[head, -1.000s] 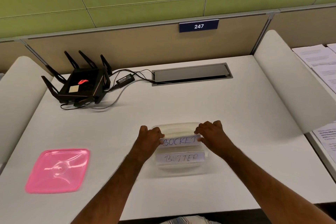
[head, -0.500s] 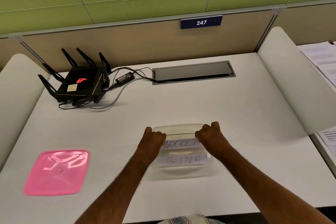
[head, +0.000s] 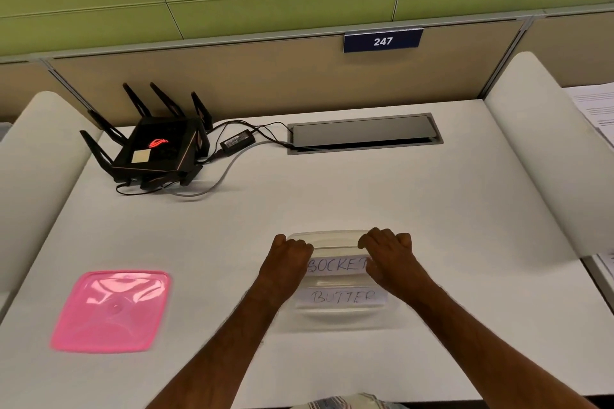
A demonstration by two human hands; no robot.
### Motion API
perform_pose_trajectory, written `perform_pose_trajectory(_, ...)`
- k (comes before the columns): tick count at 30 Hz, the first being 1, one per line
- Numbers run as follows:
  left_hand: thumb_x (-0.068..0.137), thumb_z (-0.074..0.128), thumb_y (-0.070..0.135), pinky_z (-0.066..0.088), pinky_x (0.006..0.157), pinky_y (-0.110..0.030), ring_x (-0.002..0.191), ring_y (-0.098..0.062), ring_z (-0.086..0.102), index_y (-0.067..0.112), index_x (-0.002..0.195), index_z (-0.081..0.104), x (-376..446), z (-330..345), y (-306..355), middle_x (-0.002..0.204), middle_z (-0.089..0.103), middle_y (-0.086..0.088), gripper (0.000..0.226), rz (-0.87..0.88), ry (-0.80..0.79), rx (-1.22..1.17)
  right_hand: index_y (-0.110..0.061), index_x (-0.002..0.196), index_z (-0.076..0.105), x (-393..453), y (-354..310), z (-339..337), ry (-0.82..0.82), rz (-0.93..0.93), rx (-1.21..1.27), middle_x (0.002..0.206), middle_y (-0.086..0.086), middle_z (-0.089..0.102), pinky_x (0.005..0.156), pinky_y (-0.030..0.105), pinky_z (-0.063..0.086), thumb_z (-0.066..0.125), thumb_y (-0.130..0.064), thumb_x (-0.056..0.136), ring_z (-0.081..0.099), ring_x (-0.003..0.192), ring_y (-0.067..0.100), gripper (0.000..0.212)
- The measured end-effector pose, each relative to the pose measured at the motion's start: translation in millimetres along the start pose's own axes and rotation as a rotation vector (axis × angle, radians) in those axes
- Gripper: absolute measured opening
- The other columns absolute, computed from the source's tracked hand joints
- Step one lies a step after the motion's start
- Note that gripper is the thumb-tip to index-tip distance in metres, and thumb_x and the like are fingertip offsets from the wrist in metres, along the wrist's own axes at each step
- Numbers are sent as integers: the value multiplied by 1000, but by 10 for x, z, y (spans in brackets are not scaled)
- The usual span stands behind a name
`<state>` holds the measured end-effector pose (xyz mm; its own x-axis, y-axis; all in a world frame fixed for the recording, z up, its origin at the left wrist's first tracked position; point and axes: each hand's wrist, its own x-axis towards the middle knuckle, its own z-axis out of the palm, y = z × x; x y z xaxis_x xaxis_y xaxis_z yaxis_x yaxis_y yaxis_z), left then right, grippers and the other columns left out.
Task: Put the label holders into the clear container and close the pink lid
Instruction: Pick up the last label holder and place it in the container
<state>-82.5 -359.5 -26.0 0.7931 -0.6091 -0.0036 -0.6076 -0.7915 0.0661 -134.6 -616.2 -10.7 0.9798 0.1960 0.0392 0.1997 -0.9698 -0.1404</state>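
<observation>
Two hands: left hand [head: 288, 257] and right hand [head: 388, 251] pinch the SOCKET holder [head: 336, 266] by its ends, fingers curled, seating it level.
Container [head: 332, 237]: BUTTER holder [head: 342, 296] inside.
Pink lid [head: 111, 310]: off, well apart.

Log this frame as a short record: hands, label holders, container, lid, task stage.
left hand: grips left end of SOCKET label holder
right hand: grips its right end
BUTTER label holder: lies in clear container, nearer the person
pink lid: off, flat on the desk, left of container
task stage: second holder being placed; lid not yet on
</observation>
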Motion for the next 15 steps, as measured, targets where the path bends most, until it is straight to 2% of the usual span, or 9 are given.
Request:
perform_pose_trajectory(4, 82, 70, 27, 35, 83, -32, 82, -15, 59, 26, 93, 66, -28, -30, -9, 89, 62, 9, 11, -25, 149, -49, -23, 113, 63, 106, -128, -36, 53, 17, 101, 111, -5, 59, 81, 39, 40, 65, -17, 83, 57, 96, 18, 31)
perform_pose_trajectory(8, 89, 61, 36, 36, 84, -33, 92, -13, 54, 27, 105, 64, -84, -127, -144, 102, 59, 11, 19, -180, 294, -172, -22, 130, 57, 310, -276, -43, 59, -7, 108, 127, -5, 54, 92, 39, 39, 54, -37, 96, 53, 115, 17, 37)
perform_pose_trajectory(11, 91, 61, 39, 40, 89, -37, 106, -17, 55, 26, 114, 63, -152, -168, -356, 116, 60, 7, 27, -309, 280, -181, -18, 140, 53, 489, -402, -9, 41, -34, 80, 140, 0, 53, 102, 42, 37, 47, -43, 100, 51, 127, 21, 47)
perform_pose_trajectory(15, 92, 63, 40, 41, 99, -43, 123, -24, 52, 21, 126, 62, -339, -136, -709, 131, 59, 1, 39, -430, 247, -195, -16, 151, 41, 746, -627, 67, -70, -46, 66, 152, 2, 44, 113, 43, 29, 32, -54, 105, 43, 136, 22, 60)
